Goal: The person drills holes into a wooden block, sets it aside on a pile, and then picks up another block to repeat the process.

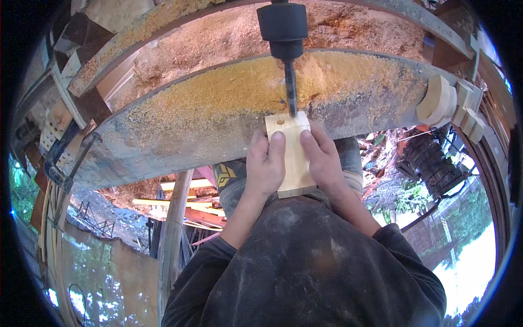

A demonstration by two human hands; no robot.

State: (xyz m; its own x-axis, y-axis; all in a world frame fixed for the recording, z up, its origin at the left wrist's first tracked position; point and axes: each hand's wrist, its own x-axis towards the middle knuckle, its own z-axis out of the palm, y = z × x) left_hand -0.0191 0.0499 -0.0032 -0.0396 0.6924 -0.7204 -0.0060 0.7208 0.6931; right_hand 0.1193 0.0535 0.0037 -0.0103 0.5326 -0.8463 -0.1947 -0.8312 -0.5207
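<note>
A pale wooden block (294, 155) is held between my two hands, its far end under a drill bit (290, 87). My left hand (266, 161) grips the block's left side, thumb lying on top. On the right side, my right hand (322, 158) does the same with its thumb on the upper face. One round hole shows near the block's far left corner. The bit's tip meets the far end to the right of that hole. Above it is the dark drill chuck (281, 27). Fingers under the block are hidden.
A sawdust-covered board (180, 120) spans the space ahead of me. Curved wooden pieces (436, 102) lie at its right end, and a clamp (60, 158) sits at its left. Beyond is a sawdust heap (207, 52). A wooden post (175, 223) stands lower left.
</note>
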